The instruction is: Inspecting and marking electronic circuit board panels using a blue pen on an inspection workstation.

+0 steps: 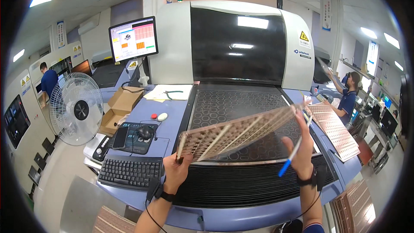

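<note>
A copper-coloured circuit board panel point(235, 134) with rows of holes is held tilted above the machine's bed. My left hand point(176, 173) pinches its near left corner between thumb and fingers. At the panel's far right corner, blurred by motion, is my right hand point(301, 149), with its thumb apart and its fingertips at the edge; whether they grip the panel is unclear. A white pen with a blue cap point(295, 149) lies across the right hand, held among its fingers. Beneath the panel, the dark bed point(228, 103) shows a pattern of rings.
The machine's dark hood point(237, 45) rises behind the bed. On the left are a keyboard point(129, 171), mouse point(145, 132), phone point(120, 137), cardboard box point(123, 105), pliers point(170, 93), monitor point(133, 39) and fan point(77, 108). More panels point(334, 129) lie at right, near a co-worker point(348, 99).
</note>
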Demonstrator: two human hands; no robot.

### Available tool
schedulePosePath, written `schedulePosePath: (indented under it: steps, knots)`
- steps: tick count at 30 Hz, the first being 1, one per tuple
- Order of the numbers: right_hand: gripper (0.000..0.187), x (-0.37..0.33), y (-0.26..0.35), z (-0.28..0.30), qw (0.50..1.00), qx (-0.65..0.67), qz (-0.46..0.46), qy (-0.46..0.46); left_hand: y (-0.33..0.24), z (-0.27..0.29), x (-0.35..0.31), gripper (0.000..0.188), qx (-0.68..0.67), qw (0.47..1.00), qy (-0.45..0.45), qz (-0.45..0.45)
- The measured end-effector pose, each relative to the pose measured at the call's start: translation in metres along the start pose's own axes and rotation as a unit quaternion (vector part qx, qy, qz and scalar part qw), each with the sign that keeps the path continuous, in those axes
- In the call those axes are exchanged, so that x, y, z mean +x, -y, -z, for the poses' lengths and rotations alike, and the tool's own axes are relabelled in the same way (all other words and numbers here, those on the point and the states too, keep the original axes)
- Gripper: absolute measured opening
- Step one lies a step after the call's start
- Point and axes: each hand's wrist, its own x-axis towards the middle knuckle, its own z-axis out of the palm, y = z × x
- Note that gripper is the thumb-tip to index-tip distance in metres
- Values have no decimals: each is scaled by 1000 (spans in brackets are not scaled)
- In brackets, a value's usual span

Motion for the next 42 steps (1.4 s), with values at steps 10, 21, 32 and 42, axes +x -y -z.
schedulePosePath:
  steps: [10, 21, 32, 42]
  knots:
    - [31, -44, -88, -27, 992, -70, 98, 48, 26, 4, 19, 47, 348, 934, -4, -87]
    - [33, -93, -81, -75, 948, -54, -13, 313, 57, -2, 2, 51, 422, 857, 294, -19]
    - [37, -83, -51, -46, 882, -90, -106, 450, 21, -2, -11, 52, 469, 823, 320, 25]
    - [35, -86, -46, -61, 888, -64, -93, 446, 5, 13, 6, 51, 506, 791, 332, 93]
